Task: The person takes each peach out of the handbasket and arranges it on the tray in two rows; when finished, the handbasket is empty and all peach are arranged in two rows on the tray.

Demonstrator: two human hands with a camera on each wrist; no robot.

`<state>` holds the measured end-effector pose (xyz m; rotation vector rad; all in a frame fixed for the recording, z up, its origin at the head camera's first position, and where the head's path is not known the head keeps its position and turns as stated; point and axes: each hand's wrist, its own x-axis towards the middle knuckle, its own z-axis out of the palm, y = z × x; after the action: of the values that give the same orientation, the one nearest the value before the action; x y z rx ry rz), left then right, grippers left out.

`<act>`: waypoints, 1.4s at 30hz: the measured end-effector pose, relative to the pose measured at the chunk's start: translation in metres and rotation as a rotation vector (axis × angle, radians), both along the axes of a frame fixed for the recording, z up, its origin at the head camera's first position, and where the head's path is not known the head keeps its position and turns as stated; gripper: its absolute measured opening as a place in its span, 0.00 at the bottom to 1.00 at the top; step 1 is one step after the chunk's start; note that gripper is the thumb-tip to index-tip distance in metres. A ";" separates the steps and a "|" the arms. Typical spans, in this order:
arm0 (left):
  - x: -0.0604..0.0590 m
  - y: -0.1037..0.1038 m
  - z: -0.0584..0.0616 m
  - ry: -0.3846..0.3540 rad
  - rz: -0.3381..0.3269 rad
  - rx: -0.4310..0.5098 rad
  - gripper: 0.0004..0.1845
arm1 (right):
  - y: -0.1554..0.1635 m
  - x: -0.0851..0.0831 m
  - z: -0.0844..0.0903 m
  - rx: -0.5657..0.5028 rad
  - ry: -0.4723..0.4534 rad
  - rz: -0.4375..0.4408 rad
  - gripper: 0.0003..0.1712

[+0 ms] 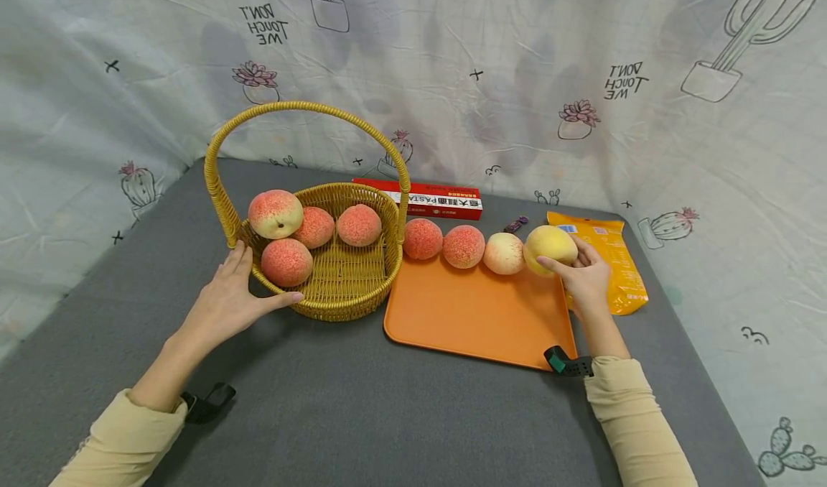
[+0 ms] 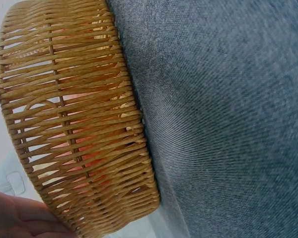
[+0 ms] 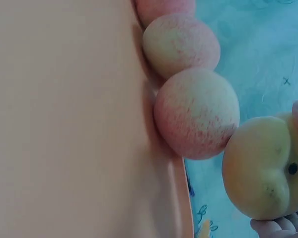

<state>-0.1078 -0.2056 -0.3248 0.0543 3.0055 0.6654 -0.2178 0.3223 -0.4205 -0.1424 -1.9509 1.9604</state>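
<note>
A person's left hand (image 1: 222, 297) reaches forward, thumb and fingers spread, unclenched, touching the near-left rim of a wicker basket (image 1: 342, 305) that contains four peaches (image 1: 287, 263). The right hand (image 1: 591, 279) grasps a yellow peach (image 1: 549, 246) between thumb and fingers at the far right corner of an orange tray (image 1: 478, 314). Beside it, three more peaches (image 1: 464, 246) line the tray's far edge.

Behind, a red box (image 1: 446, 212) reads "PASTA" beside Chinese characters; the basket covers part of it. The patterned cloth (image 1: 452, 77) carries flipped lettering, apparently "DON'T TOUCH ME".

Print on the yellow bag (image 1: 620, 268), partly behind the right hand, is too small to read. The left wrist view shows fruit only through gaps in the weave; the right wrist view cuts off the grasping fingers. Whether the yellow peach touches the tray is unclear.
</note>
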 end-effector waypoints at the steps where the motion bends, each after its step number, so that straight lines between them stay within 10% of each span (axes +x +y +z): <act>1: 0.000 0.000 0.000 0.001 0.000 0.000 0.62 | 0.000 0.000 0.000 0.009 -0.012 -0.017 0.41; 11: 0.000 0.000 0.001 -0.002 0.001 -0.008 0.62 | -0.002 -0.001 -0.003 0.085 -0.179 -0.140 0.47; 19: -0.001 0.001 0.001 -0.014 0.007 -0.006 0.62 | -0.008 -0.003 -0.008 0.436 -0.294 -0.203 0.54; 29: 0.000 0.001 0.001 -0.021 0.007 -0.006 0.63 | -0.036 0.015 0.038 0.707 -0.165 -0.197 0.48; 42: -0.002 0.000 0.000 -0.019 0.003 -0.006 0.63 | -0.028 0.024 0.047 0.922 -0.141 0.014 0.50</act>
<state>-0.1099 -0.2053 -0.3250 0.0426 2.9901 0.6540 -0.1942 0.2938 -0.3737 -0.0162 -2.7236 0.9014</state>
